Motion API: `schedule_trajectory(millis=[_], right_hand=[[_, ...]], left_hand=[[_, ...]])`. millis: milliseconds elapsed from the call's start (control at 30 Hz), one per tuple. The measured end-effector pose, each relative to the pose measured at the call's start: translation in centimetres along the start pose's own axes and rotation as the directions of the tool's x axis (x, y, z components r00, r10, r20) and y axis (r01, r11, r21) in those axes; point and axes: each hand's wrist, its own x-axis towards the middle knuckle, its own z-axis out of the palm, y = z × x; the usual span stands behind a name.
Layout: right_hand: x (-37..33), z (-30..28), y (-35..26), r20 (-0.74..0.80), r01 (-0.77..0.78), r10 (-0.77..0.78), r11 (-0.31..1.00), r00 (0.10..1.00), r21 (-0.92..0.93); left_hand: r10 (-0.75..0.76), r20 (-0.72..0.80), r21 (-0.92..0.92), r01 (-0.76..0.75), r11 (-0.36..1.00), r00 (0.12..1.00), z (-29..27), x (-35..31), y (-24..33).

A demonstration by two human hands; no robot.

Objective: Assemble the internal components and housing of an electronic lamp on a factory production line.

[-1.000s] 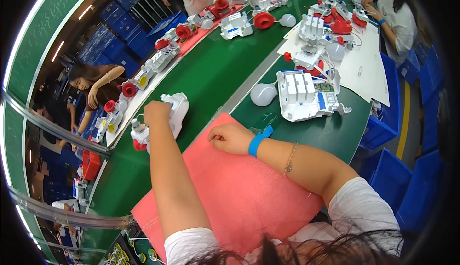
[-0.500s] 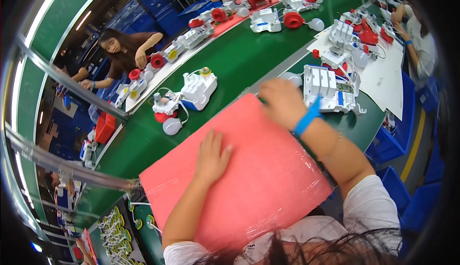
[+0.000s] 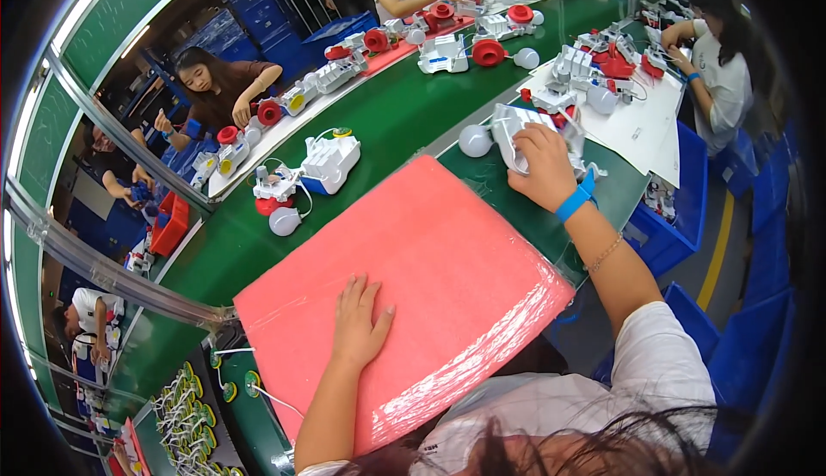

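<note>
My left hand [image 3: 360, 325] lies flat with its fingers spread on a pink foam sheet [image 3: 413, 244], which has clear plastic film along its edges. My right hand [image 3: 544, 166], with a blue band at its wrist, has its fingers curled over a white plastic housing [image 3: 509, 128] to the right of the sheet. The housing looks tilted, and the hand hides much of it. Beside it sits a round white bulb-shaped part [image 3: 475, 141]. Another white housing [image 3: 330, 163] stands beyond the sheet, with a wired red-and-white part [image 3: 277, 185] next to it.
Across the green belt [image 3: 387, 115], several white and red assemblies line a far strip, where people work. More assemblies lie on white sheets [image 3: 632, 128] at right, above a blue bin [image 3: 680, 209]. Small green wired parts [image 3: 185, 424] fill the lower left, near a metal rail [image 3: 129, 278].
My right hand has gone from the foam sheet's far corner to the white housing and taken hold of it. My left hand stays on the sheet. The whole view has shifted slightly.
</note>
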Motion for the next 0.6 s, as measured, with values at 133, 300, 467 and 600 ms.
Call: schedule_trajectory(millis=[133, 300, 467, 600], right_hand=[[0.9, -3.0, -5.6, -0.092, 0.211, -0.197, 0.959, 0.976, 0.190], [-0.2, -5.4, -12.7, -0.040, 0.330, -0.354, 0.819, 0.935, 0.470], [-2.1, -3.3, -16.4, -0.069, 0.399, -0.468, 0.658, 0.881, 0.639], [-4.7, -2.4, -15.2, 0.075, 0.519, -0.692, 0.604, 0.718, 0.605]], left_hand=[[-0.044, -0.043, -0.126, 0.038, 0.991, 0.998, -0.1, -0.3, -0.7], [-0.242, 0.037, -0.609, 0.214, 0.764, 0.970, -1.8, -0.1, 0.2], [-0.371, 0.163, -0.961, 0.232, 0.150, 0.914, -0.2, -2.1, -1.0], [-0.537, 0.051, -0.984, 0.133, 0.116, 0.842, -3.6, -5.7, 1.3]])
